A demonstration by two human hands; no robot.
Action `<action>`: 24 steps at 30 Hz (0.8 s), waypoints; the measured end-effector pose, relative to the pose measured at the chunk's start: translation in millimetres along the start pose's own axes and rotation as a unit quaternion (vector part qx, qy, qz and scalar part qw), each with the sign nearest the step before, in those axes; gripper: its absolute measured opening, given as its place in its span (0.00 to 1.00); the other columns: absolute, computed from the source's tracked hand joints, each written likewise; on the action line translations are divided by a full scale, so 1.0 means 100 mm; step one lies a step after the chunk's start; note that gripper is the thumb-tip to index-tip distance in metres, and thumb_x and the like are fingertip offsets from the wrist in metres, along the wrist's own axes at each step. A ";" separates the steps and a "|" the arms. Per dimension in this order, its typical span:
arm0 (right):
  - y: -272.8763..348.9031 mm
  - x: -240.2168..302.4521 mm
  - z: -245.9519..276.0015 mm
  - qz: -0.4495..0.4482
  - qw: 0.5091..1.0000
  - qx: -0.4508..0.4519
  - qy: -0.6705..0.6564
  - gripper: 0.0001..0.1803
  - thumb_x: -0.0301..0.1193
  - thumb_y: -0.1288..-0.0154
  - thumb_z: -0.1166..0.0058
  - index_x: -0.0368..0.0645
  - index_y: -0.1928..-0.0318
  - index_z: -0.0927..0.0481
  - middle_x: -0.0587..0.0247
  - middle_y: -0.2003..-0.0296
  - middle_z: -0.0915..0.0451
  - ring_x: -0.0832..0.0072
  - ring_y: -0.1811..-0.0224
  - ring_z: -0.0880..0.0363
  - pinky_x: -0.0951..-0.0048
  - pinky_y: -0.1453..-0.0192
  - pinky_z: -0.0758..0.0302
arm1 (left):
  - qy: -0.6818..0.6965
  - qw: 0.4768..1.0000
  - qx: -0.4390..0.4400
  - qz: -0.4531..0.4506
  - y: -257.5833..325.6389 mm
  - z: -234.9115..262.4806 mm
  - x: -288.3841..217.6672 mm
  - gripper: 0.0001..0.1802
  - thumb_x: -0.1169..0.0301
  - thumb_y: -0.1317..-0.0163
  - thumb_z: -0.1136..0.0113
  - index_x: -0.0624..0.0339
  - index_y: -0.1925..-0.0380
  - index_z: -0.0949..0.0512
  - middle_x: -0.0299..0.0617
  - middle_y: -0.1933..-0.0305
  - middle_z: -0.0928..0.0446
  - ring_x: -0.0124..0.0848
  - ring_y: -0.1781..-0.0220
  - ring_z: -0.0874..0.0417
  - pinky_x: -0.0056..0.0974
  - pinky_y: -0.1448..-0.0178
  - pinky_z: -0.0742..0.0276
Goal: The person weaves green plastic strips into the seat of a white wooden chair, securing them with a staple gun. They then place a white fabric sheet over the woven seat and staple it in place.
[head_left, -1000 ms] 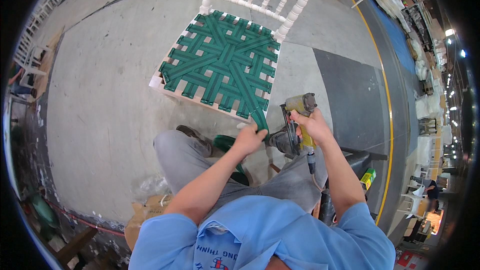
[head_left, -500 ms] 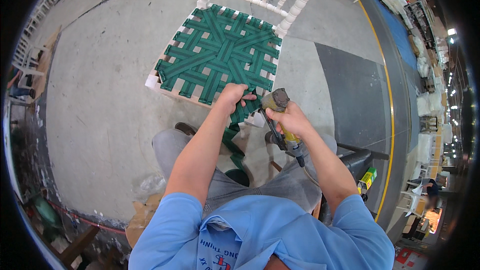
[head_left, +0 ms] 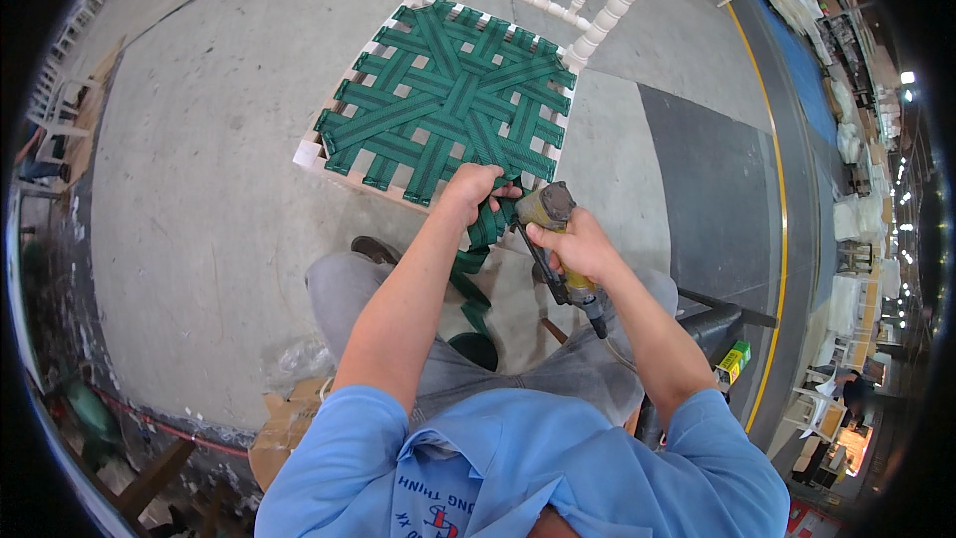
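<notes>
Left hand pinches green webbing at the chair's near corner, seemingly steadying it; right hand wraps the yellow staple gun, kept close alongside.

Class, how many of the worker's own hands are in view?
2: the left hand, holding green webbing at the front of the chair; the right hand, around the power tool. Neither is missing.

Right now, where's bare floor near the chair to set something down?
Bare: pale concrete floor left of the white chair; dark floor patch between the chair and the yellow line. Crowded: the chair's near right corner, where the left hand, green strap, right hand and air tool bunch together.
</notes>
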State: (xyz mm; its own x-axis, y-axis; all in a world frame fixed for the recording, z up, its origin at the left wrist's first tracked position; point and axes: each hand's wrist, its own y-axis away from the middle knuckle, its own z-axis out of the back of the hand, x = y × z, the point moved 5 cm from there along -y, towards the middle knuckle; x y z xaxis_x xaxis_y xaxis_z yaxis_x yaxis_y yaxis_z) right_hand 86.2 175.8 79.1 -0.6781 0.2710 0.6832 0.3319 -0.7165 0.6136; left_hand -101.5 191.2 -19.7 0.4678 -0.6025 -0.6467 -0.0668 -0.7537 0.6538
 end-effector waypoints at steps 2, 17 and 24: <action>0.00 0.03 -0.04 -0.020 0.997 0.005 0.075 0.22 0.44 0.30 0.28 0.34 0.57 0.15 0.63 0.76 0.18 0.75 0.79 0.19 0.68 0.75 0.24 | -0.003 1.000 0.003 0.007 0.04 0.00 0.05 0.13 0.70 0.20 0.51 0.68 0.51 0.20 0.46 0.58 0.13 0.36 0.54 0.07 0.35 0.74 0.29; 2.55 -1.14 2.24 -0.009 0.908 -0.335 -0.252 0.30 0.48 0.27 0.30 0.39 0.39 0.25 0.64 0.58 0.20 0.74 0.73 0.20 0.66 0.70 0.21 | -0.195 0.974 0.008 -0.112 0.60 -0.24 0.25 0.21 0.58 0.22 0.38 0.67 0.45 0.16 0.39 0.59 0.14 0.27 0.72 0.18 0.33 0.78 0.27; 3.34 -3.32 2.22 -0.145 0.798 -0.390 -0.437 0.31 0.55 0.31 0.28 0.45 0.44 0.20 0.63 0.57 0.19 0.72 0.67 0.19 0.64 0.64 0.17 | -0.470 0.858 -0.046 -0.204 0.78 -0.46 0.52 0.24 0.60 0.23 0.39 0.70 0.40 0.20 0.50 0.58 0.15 0.34 0.78 0.16 0.39 0.77 0.22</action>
State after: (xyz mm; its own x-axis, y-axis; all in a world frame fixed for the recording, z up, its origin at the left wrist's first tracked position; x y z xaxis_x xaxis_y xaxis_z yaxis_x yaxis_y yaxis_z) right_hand 567.7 -10.5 145.1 0.1759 0.5984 0.7816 -0.4955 -0.6322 0.5956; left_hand -41.7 112.9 16.1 -0.4837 -0.2723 -0.8318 0.0243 -0.9542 0.2982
